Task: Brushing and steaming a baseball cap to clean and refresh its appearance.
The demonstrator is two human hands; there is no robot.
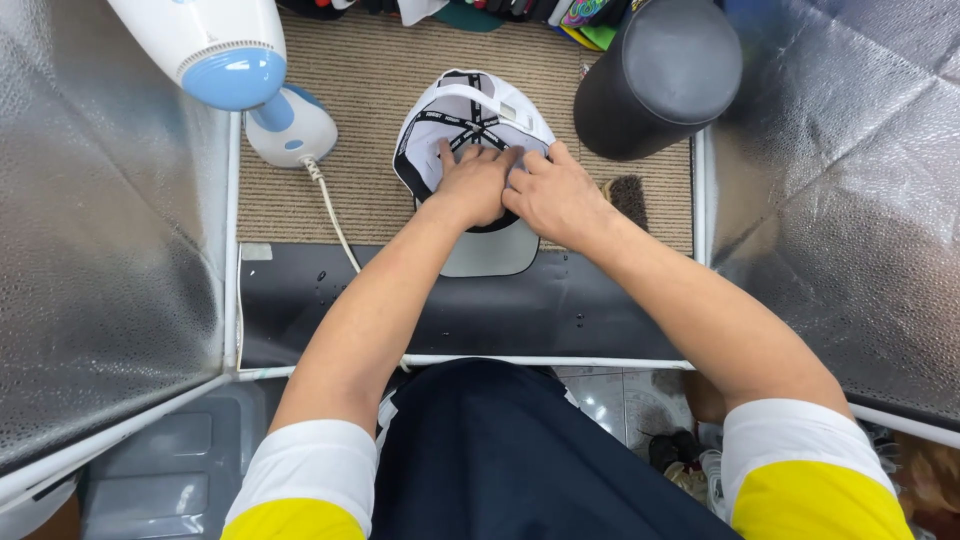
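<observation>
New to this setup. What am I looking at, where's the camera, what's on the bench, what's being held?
There is no machine here: a person works with two bare hands, and the one picture comes from a camera worn on their head, looking down. The left hand and right hand both press on a white cap that lies upside down, its inside with black seam tapes facing up, on a beige ribbed mat. Neither hand lifts it; the fingers rest inside the crown. To the left sits a white and blue appliance with a cord, and a similar white and blue piece hangs above it. A black cylinder stands to the right, a small brush beside it. Silver foil panels wall both sides.
</observation>
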